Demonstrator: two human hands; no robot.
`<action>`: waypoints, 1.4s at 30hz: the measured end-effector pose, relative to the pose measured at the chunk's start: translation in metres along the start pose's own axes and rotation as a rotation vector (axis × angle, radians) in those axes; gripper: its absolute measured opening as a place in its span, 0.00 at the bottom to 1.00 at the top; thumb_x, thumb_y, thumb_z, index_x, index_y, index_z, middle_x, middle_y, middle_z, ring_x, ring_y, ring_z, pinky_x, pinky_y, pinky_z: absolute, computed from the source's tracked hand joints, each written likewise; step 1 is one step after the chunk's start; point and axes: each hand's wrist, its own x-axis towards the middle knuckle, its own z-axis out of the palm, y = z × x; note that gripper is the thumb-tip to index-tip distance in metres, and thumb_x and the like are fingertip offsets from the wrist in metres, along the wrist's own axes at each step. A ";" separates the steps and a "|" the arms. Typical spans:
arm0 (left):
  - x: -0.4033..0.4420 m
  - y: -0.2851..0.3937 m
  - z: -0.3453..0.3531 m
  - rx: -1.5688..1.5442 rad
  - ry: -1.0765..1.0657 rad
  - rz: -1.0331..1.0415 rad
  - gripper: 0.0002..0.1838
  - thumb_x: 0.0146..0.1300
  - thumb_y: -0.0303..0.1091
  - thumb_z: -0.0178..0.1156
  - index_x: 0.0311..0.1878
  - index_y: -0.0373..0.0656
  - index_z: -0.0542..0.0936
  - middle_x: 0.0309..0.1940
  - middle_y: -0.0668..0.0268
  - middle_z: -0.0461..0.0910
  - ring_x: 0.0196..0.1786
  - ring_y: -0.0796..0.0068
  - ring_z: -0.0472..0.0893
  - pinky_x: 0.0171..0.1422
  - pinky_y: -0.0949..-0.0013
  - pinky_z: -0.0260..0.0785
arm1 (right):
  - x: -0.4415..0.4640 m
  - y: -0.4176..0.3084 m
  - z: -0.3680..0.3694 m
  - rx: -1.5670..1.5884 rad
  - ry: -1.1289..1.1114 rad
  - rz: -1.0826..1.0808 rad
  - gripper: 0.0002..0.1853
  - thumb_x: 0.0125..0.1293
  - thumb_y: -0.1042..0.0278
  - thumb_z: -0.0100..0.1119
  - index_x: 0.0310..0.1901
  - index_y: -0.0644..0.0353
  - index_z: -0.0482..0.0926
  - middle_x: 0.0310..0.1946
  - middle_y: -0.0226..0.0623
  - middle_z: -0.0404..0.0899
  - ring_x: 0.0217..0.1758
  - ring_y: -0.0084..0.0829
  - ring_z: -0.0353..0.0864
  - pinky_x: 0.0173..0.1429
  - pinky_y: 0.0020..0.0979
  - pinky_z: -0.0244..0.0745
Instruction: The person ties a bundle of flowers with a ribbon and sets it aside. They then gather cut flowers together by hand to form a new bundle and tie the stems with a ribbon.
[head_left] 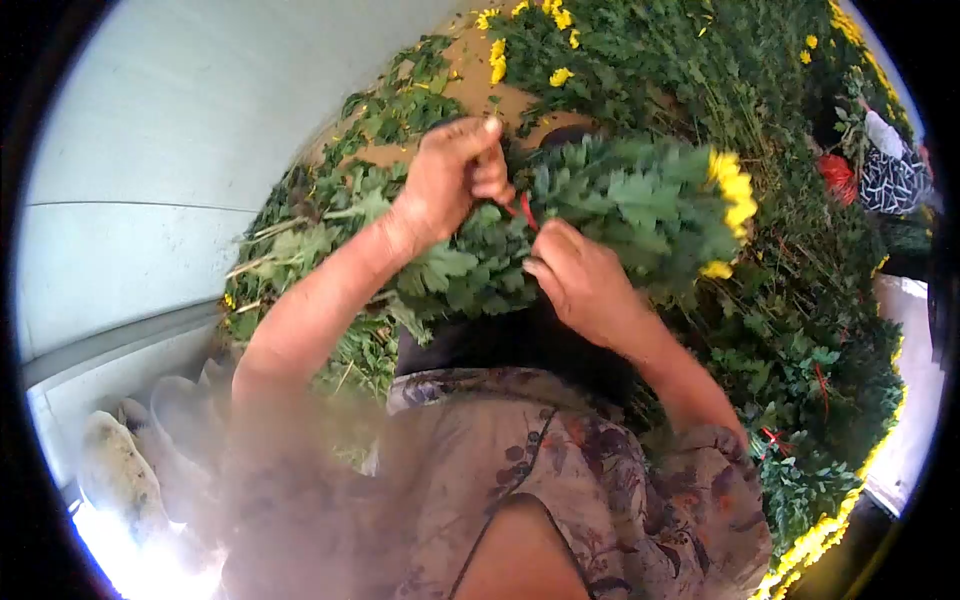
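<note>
A bunch of yellow chrysanthemums (640, 200) lies across my lap, its blooms to the right and its leafy stems to the left. A thin red tie (527, 211) shows at the middle of the bunch, between my hands. My left hand (455, 175) is closed above the stems, fingers curled and thumb up, gripping one end of the tie. My right hand (582, 275) is closed just below and to the right, its fingers pinched at the tie's other end against the leaves. What lies inside the right fingers is mostly hidden.
Loose chrysanthemum stems (690, 60) cover the floor ahead and to the right. Tied bunches (800, 470) lie at the lower right. A red bundle of ties (838, 178) sits near a black-and-white patterned item (893, 182). A pale wall (150, 150) stands close on the left.
</note>
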 end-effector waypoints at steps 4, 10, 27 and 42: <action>0.004 -0.002 0.003 0.214 -0.059 0.030 0.16 0.69 0.42 0.53 0.28 0.44 0.65 0.19 0.73 0.60 0.24 0.81 0.58 0.31 0.73 0.56 | 0.002 0.013 -0.001 0.140 0.086 0.099 0.09 0.65 0.68 0.54 0.34 0.62 0.67 0.29 0.44 0.67 0.31 0.49 0.71 0.35 0.40 0.69; -0.014 0.009 0.010 0.909 -0.257 0.142 0.16 0.47 0.30 0.71 0.38 0.41 0.75 0.25 0.71 0.67 0.30 0.82 0.68 0.35 0.73 0.64 | 0.016 0.009 -0.033 1.071 0.101 0.603 0.11 0.70 0.66 0.47 0.32 0.63 0.72 0.29 0.25 0.71 0.32 0.16 0.68 0.34 0.19 0.64; -0.010 -0.005 -0.004 0.720 -0.281 0.329 0.05 0.61 0.29 0.62 0.35 0.37 0.81 0.31 0.69 0.74 0.36 0.81 0.73 0.44 0.72 0.68 | 0.037 0.012 -0.033 0.018 0.053 0.244 0.11 0.68 0.62 0.50 0.38 0.63 0.72 0.32 0.47 0.76 0.35 0.51 0.76 0.39 0.41 0.71; 0.004 0.010 -0.018 0.344 -0.452 -0.033 0.04 0.57 0.26 0.63 0.34 0.35 0.82 0.43 0.61 0.77 0.43 0.71 0.78 0.53 0.68 0.71 | 0.031 0.019 -0.029 0.378 0.103 0.278 0.06 0.60 0.68 0.60 0.34 0.59 0.77 0.33 0.30 0.74 0.29 0.26 0.75 0.34 0.27 0.71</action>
